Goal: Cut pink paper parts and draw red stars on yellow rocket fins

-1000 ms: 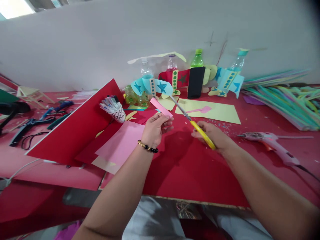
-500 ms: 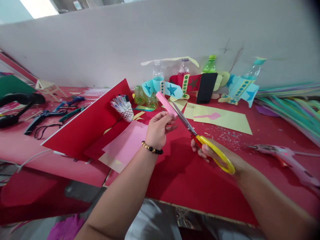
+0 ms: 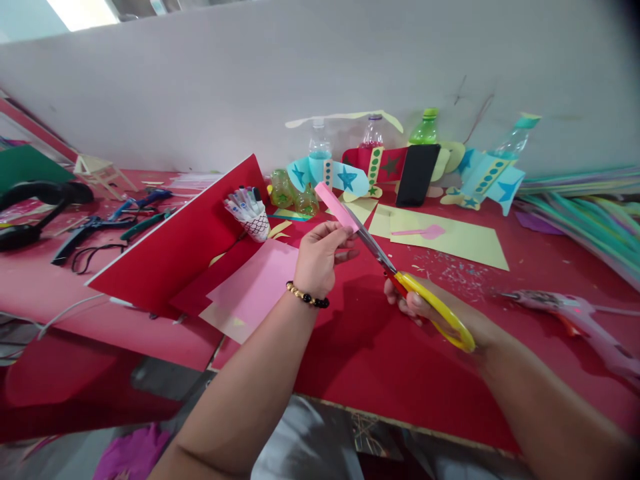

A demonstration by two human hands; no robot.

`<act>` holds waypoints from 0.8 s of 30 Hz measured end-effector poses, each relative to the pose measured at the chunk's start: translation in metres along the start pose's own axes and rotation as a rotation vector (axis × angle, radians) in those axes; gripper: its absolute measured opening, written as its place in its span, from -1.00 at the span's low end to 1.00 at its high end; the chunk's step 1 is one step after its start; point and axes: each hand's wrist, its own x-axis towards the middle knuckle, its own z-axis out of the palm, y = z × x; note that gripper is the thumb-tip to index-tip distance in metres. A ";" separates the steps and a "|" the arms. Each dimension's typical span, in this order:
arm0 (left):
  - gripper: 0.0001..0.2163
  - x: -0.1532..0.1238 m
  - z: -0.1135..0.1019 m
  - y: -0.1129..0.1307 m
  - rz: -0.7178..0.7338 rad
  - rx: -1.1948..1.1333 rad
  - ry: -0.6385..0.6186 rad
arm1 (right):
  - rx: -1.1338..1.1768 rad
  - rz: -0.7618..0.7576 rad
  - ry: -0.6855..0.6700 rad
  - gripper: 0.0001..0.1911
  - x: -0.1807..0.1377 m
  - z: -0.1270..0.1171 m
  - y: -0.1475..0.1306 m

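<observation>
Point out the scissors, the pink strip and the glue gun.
Scissors point(image 3: 404, 280): head view, on the yellow handle, just behind the blades.
Pink strip point(image 3: 336, 207): head view, on the middle of its length.
Glue gun point(image 3: 580, 312): head view, on the pink body.

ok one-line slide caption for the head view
Left hand holding a narrow pink paper strip beside yellow-handled metal scissors in the right hand, above a red tabletop.

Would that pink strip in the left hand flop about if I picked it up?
The pink strip is probably light, being narrow and paper-like. It seems fairly stiff, since it juts from the left hand without visible drooping. Looking thin, it would probably crease if squeezed.
</observation>
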 end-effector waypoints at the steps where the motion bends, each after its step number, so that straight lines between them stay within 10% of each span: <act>1: -0.83 0.000 0.000 0.000 0.000 0.003 -0.003 | -0.001 -0.001 0.002 -0.47 0.000 0.000 -0.001; 24: -0.83 0.001 -0.001 -0.001 0.013 0.026 -0.022 | 0.075 0.003 0.035 -0.38 0.007 -0.005 0.014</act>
